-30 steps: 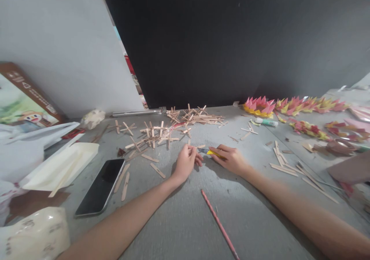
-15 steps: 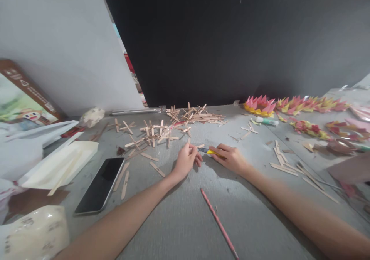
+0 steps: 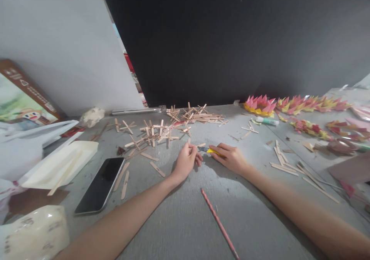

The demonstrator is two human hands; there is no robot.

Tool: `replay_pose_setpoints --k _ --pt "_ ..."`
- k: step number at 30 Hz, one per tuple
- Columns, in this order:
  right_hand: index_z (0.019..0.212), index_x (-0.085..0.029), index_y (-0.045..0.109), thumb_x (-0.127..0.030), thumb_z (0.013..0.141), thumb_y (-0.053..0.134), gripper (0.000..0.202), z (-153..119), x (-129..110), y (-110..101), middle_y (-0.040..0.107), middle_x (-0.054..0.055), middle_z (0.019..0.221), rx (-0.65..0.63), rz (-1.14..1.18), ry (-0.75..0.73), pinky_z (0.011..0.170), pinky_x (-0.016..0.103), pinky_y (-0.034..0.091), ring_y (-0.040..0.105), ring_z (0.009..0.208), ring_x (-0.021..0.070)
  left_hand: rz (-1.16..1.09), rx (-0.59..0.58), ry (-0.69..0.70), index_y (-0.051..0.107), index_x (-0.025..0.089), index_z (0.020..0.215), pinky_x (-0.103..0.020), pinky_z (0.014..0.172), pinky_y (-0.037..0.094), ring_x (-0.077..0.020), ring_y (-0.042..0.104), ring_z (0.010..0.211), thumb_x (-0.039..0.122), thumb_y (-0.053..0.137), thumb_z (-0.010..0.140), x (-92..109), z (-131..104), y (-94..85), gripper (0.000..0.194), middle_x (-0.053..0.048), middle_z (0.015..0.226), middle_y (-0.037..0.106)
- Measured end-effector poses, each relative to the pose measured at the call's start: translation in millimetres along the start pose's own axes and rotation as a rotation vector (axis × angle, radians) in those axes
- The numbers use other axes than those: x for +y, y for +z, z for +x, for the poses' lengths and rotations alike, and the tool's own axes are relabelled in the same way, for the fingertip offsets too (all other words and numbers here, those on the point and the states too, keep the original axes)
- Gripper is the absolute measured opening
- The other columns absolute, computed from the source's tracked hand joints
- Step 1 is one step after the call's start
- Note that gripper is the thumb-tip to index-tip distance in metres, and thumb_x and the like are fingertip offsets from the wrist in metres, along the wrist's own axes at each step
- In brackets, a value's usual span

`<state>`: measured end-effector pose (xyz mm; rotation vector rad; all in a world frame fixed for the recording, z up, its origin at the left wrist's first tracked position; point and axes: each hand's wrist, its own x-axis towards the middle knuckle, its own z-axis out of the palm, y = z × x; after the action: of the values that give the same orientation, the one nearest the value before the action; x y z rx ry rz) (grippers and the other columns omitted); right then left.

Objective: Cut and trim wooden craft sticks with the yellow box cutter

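My left hand (image 3: 186,160) is closed on a small wooden craft stick (image 3: 201,145), whose end shows past the fingers. In my right hand (image 3: 229,158) is a yellow utility knife (image 3: 214,151), its blade pointing left at the stick. The blade tip lies at or very near the stick; exact contact is too small to tell. Just beyond my hands, several craft sticks (image 3: 153,133) lie joined in crosses and loose in a heap. A pink twisted rod (image 3: 218,221) rests on the grey table nearer to me.
A black phone (image 3: 100,185) and a cream tray (image 3: 86,152) with sticks lie left. Pink and yellow folded-paper pieces (image 3: 260,105), a glue stick (image 3: 267,121) and loose sticks (image 3: 285,163) are on the right. A black panel (image 3: 216,40) stands behind the table (image 3: 173,229).
The knife in my right hand has shifted very slightly left. My left hand and the other things have hardly moved.
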<state>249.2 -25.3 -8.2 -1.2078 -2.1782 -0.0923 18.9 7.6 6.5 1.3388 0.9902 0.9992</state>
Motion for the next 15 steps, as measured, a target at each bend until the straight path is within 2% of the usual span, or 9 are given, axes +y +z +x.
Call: replay_pose_setpoints --k 9,15 --pt "0.133 -0.025 0.074 -0.040 0.110 0.055 0.034 0.3 2.0 1.5 0.074 0.006 0.093 0.067 0.070 0.097 0.070 0.027 0.054 0.070 0.073 0.0165 -0.010 0.019 -0.014 0.041 0.024 0.094 -0.026 0.050 0.043 -0.0146 0.061 0.044 0.060 0.057 0.096 1.0 0.0 -0.4 0.039 0.003 0.062 0.068" --pt "0.132 -0.024 0.070 -0.040 0.110 0.052 0.032 2.2 -2.5 -4.4 0.074 0.006 0.098 0.040 0.130 0.145 0.072 0.028 0.054 0.071 0.076 0.0174 -0.049 0.012 -0.022 0.043 0.023 0.095 -0.025 0.048 0.042 -0.0139 0.059 0.042 0.055 0.060 0.092 0.5 0.2 0.4 0.036 0.003 0.061 0.067"
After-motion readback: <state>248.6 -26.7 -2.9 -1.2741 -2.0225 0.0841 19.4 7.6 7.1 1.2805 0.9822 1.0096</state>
